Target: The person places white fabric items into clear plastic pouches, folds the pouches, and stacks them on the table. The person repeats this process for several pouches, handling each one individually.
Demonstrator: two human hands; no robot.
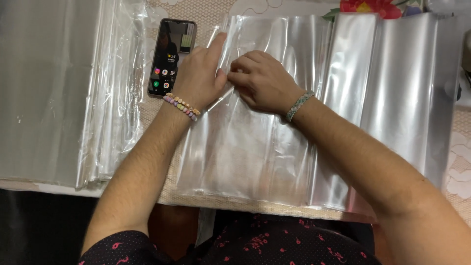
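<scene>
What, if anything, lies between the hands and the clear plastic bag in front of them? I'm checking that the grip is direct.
Nothing visible: the left hand presses flat on the clear plastic bag, and the right hand pinches it directly.

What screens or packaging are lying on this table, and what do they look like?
Smartphone: left of the left hand, dark slim rectangle, lit screen with small coloured icons.
Clear plastic bags: under both hands, glossy see-through sleeves.
Bag stack: far left, same clear plastic.
More bags: right, overlapping.
</scene>
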